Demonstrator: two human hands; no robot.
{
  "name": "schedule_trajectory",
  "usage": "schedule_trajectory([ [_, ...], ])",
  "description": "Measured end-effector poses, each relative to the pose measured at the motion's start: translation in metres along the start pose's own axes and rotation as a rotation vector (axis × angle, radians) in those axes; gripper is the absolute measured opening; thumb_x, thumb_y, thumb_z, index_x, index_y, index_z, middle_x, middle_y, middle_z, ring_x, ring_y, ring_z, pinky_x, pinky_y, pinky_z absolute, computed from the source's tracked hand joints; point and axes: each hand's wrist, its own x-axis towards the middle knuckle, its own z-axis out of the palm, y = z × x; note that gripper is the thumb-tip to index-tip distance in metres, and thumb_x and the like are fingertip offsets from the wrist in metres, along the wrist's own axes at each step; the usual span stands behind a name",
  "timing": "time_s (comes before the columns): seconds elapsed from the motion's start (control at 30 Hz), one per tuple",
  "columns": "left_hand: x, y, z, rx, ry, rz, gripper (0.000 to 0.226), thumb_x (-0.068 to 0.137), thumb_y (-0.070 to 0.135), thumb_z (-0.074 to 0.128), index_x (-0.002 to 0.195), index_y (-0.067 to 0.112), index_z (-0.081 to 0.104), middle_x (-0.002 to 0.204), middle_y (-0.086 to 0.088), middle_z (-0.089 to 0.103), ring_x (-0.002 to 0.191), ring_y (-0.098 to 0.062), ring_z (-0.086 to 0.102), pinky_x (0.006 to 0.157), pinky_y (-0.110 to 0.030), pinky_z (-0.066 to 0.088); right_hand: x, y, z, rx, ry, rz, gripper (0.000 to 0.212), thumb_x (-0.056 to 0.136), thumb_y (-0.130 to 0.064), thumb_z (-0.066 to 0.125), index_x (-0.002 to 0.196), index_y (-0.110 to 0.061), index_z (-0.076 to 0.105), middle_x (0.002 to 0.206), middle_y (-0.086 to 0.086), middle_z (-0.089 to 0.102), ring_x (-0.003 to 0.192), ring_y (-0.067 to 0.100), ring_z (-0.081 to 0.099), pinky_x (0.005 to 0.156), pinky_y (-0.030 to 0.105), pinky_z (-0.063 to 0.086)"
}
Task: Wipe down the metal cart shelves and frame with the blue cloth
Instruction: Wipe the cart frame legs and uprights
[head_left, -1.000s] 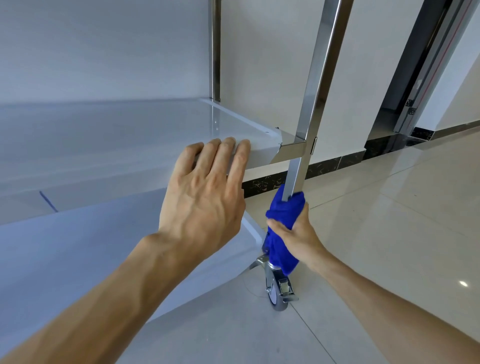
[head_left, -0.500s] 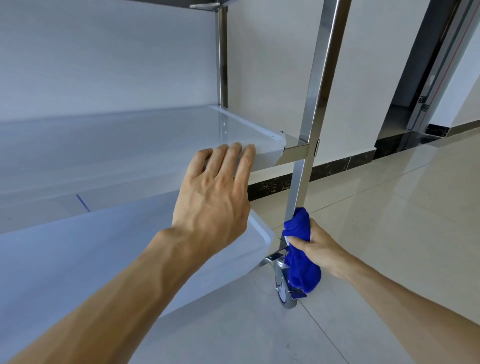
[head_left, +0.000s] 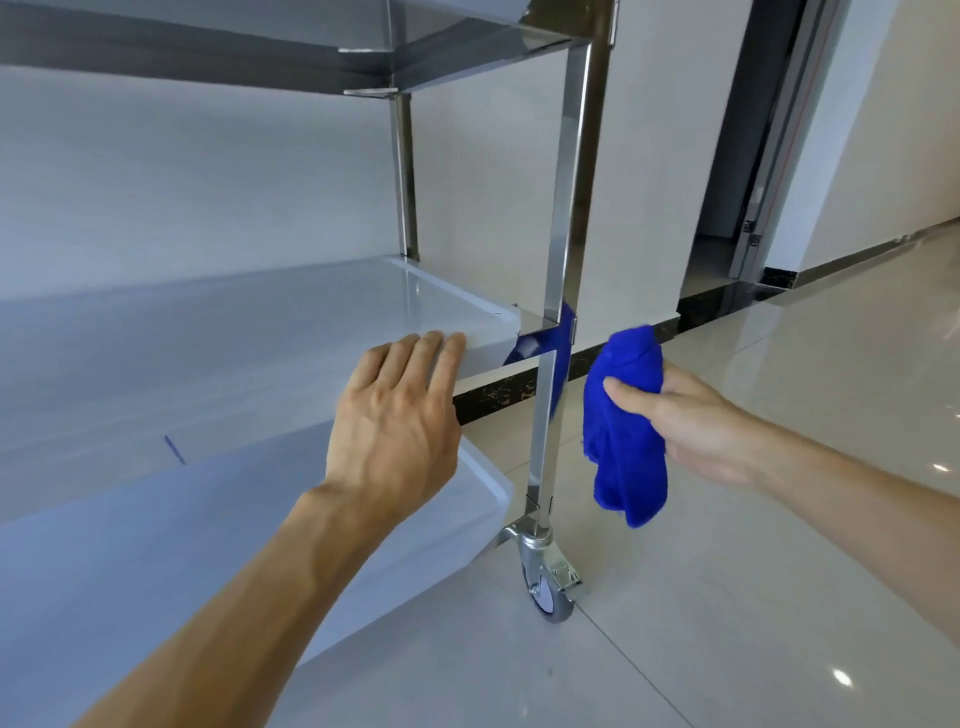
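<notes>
Change: off the post now, blue cloth (head_left: 626, 426) lifted clear and up from the low spot by the caster (head_left: 545, 582) half a second back.
Right hand (head_left: 696, 423): clenched round the bunched cloth, thumb across the front, loose end dangling.
Cloth position: just right of the front post (head_left: 563, 260), apart from it, about level with the middle shelf (head_left: 260, 322).
Left hand (head_left: 397, 421): flat, fingers straight, tips resting on the front edge of the middle shelf.
Hidden: right fingers behind the cloth; top shelf (head_left: 457, 15) cut off by the upper edge; blue smear on the post only a reflection.
Lower shelf (head_left: 130, 561): partly covered by the left forearm.
Floor (head_left: 779, 571): glossy pale tiles, light spots.
Room: pale wall, dark skirting, dark doorway at right.
</notes>
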Motion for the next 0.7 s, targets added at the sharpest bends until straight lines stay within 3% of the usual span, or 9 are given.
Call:
schedule_trajectory([
  [0.2,-0.016,-0.001,-0.001,-0.049,0.126,0.010,0.050,0.089,0.024,0.055,0.136,0.007,0.053,0.128,-0.010,0.061,0.115,-0.030,0.058,0.099,-0.038,0.036,-0.014,-0.052,0.001,0.001,0.064,-0.079,0.028,0.099,-0.024,0.062,0.127,-0.024,0.056,0.122,0.003,0.069,0.111,0.026,0.068,0.096,0.047,0.055],
  [0.37,-0.028,0.004,-0.019,-0.095,0.136,-0.023,0.048,0.090,0.033,0.051,0.130,0.008,0.058,0.123,-0.008,0.065,0.110,-0.029,0.061,0.094,-0.039,0.038,-0.032,-0.068,-0.002,-0.021,0.073,-0.085,0.029,0.099,-0.023,0.062,0.127,-0.020,0.053,0.121,0.011,0.068,0.105,0.032,0.071,0.095,0.054,0.055],
  [0.57,-0.044,0.010,-0.052,-0.180,0.029,-0.072,0.048,0.089,0.039,0.052,0.128,0.012,0.061,0.125,-0.004,0.066,0.111,-0.029,0.063,0.095,-0.039,0.039,-0.067,-0.061,-0.013,-0.039,0.012,-0.078,0.027,0.101,-0.024,0.059,0.127,-0.021,0.052,0.120,0.009,0.068,0.102,0.030,0.071,0.094,0.052,0.056],
  [0.7,-0.060,0.020,-0.078,-0.235,-0.073,-0.127,0.056,0.092,0.047,0.044,0.133,0.012,0.058,0.133,-0.004,0.062,0.122,-0.027,0.058,0.106,-0.042,0.038,-0.089,-0.066,-0.027,-0.044,-0.060,-0.067,0.024,0.102,-0.026,0.058,0.125,-0.020,0.053,0.118,0.008,0.069,0.099,0.029,0.073,0.088,0.045,0.058],
])
